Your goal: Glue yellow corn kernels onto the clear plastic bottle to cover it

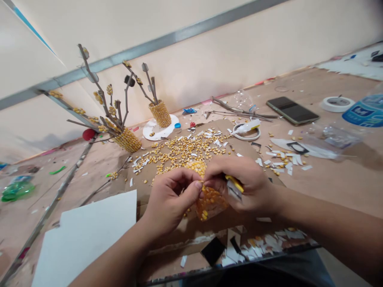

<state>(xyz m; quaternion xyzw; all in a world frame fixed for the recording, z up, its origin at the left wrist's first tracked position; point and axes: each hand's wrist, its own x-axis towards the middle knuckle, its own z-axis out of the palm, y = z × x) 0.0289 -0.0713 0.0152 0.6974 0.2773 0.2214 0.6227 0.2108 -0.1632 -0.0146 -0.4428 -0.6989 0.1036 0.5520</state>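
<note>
My left hand [176, 199] is closed, thumb and forefinger pinched together on something too small to make out. Against those fingertips press the fingers of my right hand [248, 181], also closed. A yellow and grey tool [235, 188], perhaps a cutter, is tucked in my right palm. Just under both hands sits an orange, see-through-looking piece [211, 203] with corn kernels; whether it is a bag or a covered form I cannot tell. Loose corn kernels [179, 149] and white paper scraps lie spread on the cardboard [239, 153] around it.
Two kernel-covered pots [127, 139] [161, 113] with twigs stand at the back left. A glue bottle [247, 126] lies on a tape roll. Further right are a phone [291, 110], white tape [338, 104] and a plastic bottle [365, 111]. White board [86, 235] lies front left.
</note>
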